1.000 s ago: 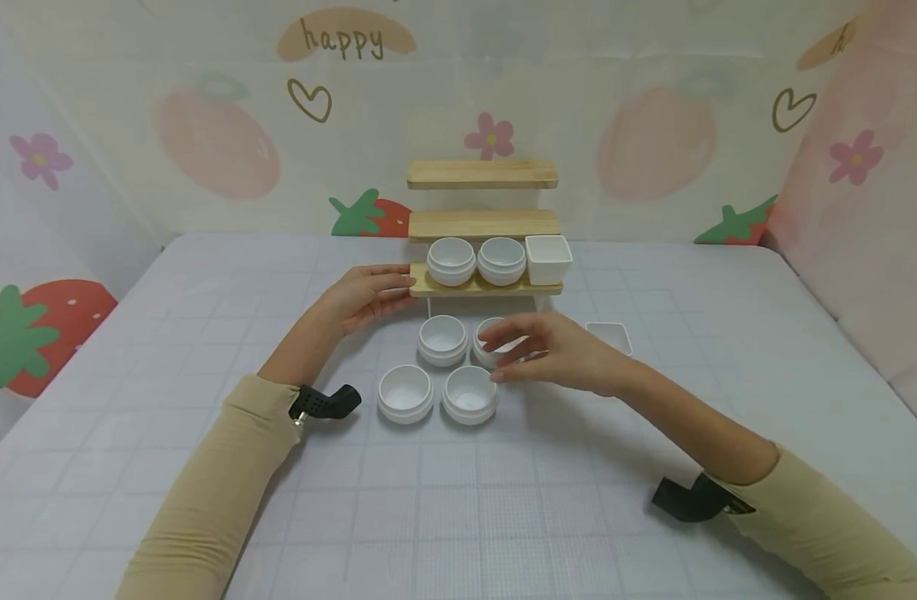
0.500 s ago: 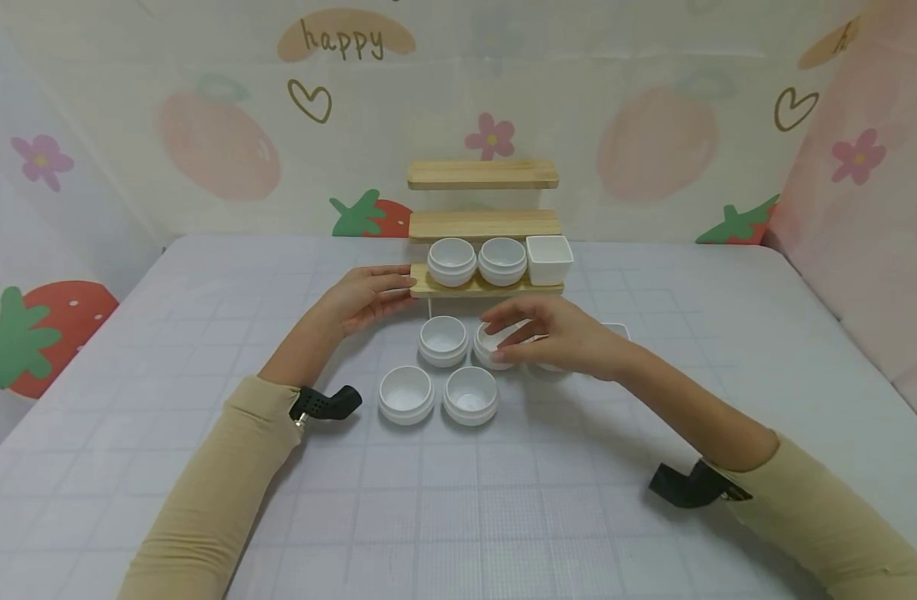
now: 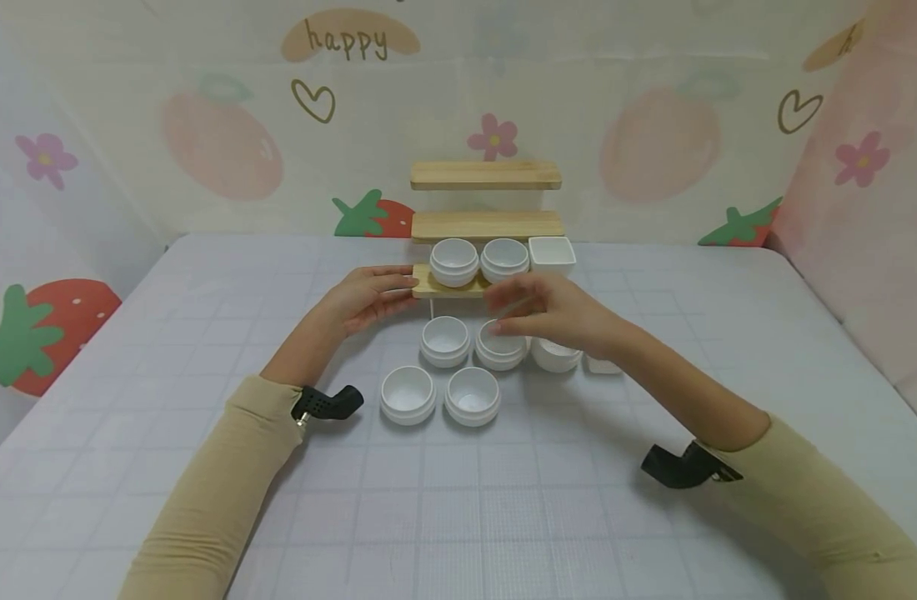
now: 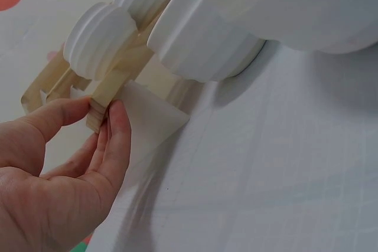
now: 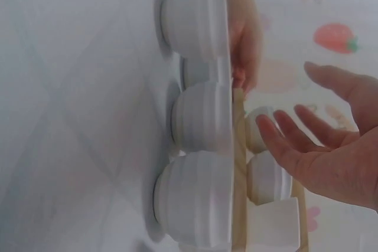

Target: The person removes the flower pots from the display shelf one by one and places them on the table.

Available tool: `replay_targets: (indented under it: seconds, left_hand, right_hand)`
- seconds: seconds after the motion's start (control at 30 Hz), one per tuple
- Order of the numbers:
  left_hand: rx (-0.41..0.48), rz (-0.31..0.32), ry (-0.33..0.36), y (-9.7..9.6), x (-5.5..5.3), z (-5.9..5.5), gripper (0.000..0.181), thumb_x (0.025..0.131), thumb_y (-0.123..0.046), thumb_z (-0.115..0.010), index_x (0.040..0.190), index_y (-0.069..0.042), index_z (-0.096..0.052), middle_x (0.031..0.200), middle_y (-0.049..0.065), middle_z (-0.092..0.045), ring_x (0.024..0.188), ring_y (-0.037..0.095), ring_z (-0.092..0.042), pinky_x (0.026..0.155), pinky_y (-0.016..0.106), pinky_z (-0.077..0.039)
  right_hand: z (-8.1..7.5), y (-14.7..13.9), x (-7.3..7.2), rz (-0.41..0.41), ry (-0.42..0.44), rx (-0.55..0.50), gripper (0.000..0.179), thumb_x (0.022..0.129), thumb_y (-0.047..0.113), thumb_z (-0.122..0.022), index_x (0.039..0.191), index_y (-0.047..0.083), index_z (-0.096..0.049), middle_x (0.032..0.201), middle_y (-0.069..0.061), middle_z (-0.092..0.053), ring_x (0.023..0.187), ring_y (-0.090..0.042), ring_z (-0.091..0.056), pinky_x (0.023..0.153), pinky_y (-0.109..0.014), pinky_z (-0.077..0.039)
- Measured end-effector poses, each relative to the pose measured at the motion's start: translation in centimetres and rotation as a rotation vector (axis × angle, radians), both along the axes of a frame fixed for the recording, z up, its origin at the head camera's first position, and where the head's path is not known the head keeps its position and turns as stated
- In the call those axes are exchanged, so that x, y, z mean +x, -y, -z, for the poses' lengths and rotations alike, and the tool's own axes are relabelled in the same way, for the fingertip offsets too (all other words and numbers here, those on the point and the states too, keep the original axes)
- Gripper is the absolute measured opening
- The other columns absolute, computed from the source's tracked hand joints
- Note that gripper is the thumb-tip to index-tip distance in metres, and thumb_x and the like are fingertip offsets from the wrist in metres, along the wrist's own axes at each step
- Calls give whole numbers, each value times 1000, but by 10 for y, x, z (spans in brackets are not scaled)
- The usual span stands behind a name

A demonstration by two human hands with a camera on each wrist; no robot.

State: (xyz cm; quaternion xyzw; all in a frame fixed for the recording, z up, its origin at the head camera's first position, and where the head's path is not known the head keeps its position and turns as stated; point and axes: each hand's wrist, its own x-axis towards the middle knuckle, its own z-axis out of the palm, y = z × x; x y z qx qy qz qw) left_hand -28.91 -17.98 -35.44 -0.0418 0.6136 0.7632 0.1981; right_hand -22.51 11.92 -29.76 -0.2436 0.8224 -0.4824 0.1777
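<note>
The left grip pinches the low shelf at its nine-o'clock end; the right grip, fingers apart, hangs empty near four o'clock. Bowls sit on it and, toward six o'clock, on the counter: probably stiff, slippery, breakable, best held by opposite walls.

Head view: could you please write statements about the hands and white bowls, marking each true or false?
1. The bare left hand pinches one end of the lowest pale wooden shelf. True.
2. A square white bowl stands on that shelf. True.
3. It is the leftmost bowl there. False: it is the rightmost.
4. The bare right hand holds nothing. True.
5. All bowls stand on the table. False: two round white bowls stand on that shelf.
</note>
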Motion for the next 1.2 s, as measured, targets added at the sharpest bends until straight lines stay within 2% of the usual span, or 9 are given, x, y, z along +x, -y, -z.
replay_targets:
  seconds: [0.23,0.63,1.0,1.2]
  left_hand:
    - [1,0,-3,0,0,0,55,109,1,-51,161,7,-32,141,18,-49,87,9,-72,84,18,-64]
    - [2,-7,12,1,-1,1,57,109,1,-52,162,6,-32,146,18,-47,89,9,-72,85,19,-64]
    - [8,2,-5,0,-1,1,56,109,2,-50,161,7,-31,150,20,-44,89,9,-72,85,19,-64]
    - [4,4,-2,0,0,1,57,109,1,-50,162,7,-30,150,20,-44,89,8,-72,85,19,-63]
  right_hand:
    - [-4,3,-7,11,-23,-22,47,96,5,-76,139,-7,-61,138,-22,-64,121,-36,-68,110,-46,-56]
    - [-11,10,-14,35,-24,-38,50,97,9,-73,143,-4,-59,139,-23,-62,120,-36,-67,109,-44,-55]
    - [-13,23,-19,102,31,-59,54,99,6,-70,149,-4,-52,146,-26,-57,132,-43,-60,112,-45,-56]
    - [-14,31,-22,125,80,-74,58,100,4,-69,152,-5,-46,143,-27,-59,134,-37,-58,110,-47,-57]
